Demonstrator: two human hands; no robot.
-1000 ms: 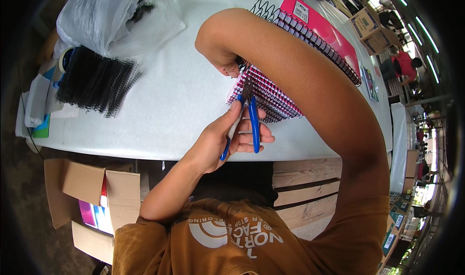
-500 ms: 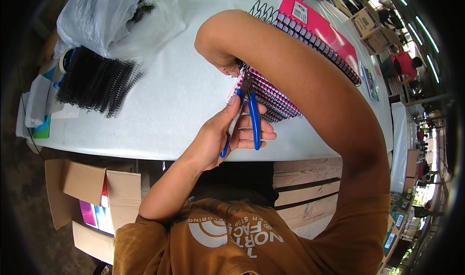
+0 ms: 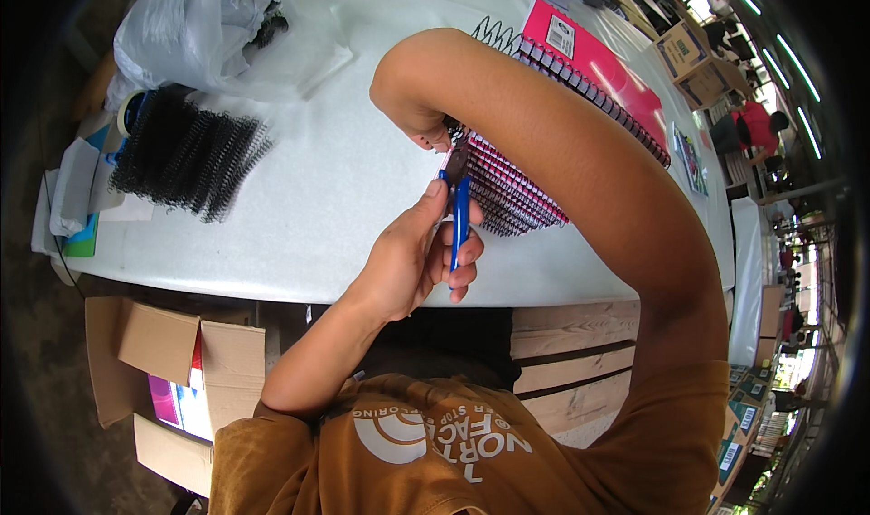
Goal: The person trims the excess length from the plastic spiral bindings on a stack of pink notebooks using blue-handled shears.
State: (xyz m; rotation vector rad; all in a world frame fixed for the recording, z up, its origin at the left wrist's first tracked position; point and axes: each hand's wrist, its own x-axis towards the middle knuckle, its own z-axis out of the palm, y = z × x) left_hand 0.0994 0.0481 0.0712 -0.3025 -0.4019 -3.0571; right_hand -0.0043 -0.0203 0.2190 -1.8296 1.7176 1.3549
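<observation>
My left hand is closed round a pair of blue-handled wire cutters. Their dark jaws point up at the corner of a stack of spiral-bound notebooks with pink and dark coils. The handles are squeezed nearly together. Bent over from the far side, my right hand is at that same corner, close to the jaws. Its fingers show only in part and look curled; what they grip is hidden. My right forearm covers much of the stack.
A pink spiral notebook lies beyond my right arm. Left on the white table are a pile of black spiral coils and a clear plastic bag. An open cardboard box stands below the table's left front edge.
The wire cutters' handles have come together as my left fingers curled in around them. My right hand remains at the notebooks' corner, with only a slight shift.
</observation>
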